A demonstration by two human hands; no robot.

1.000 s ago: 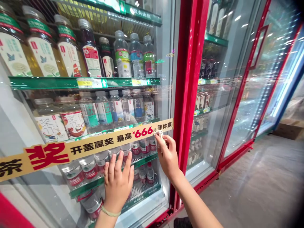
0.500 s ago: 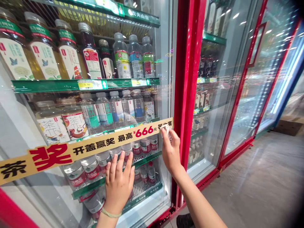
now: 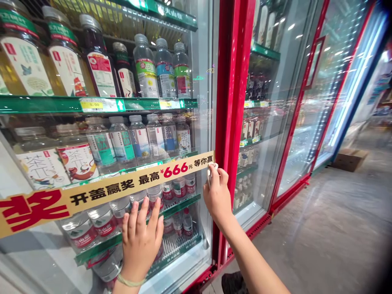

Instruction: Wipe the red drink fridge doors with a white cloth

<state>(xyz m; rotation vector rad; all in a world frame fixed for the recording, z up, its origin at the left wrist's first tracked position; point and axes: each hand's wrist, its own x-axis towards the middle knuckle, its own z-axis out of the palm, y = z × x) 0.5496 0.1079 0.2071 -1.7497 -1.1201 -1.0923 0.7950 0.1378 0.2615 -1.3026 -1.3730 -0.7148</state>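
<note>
My left hand [image 3: 141,237], a pale band around its wrist, lies with fingers spread against the glass door [image 3: 200,126], just under a long yellow sticker strip [image 3: 110,184]. The strip bears black and red characters and "666", and slants up to the right. At its right end, the fingers of my right hand [image 3: 218,200] are closed on a small white wad [image 3: 209,174], perhaps tissue or cloth, pressed at the glass. Most of the wad is hidden by the fingers.
Behind the glass, green-edged shelves [image 3: 137,103] carry rows of drink bottles [image 3: 147,75]. A red door frame [image 3: 228,102] stands right of my hand. More fridges line the right side, with a cardboard box [image 3: 349,159] on the grey floor [image 3: 321,228].
The view has shifted, so strip, shelves and hands appear farther left. My right hand has moved down slightly off the strip's last characters, which now show. My left hand stays flat.
</note>
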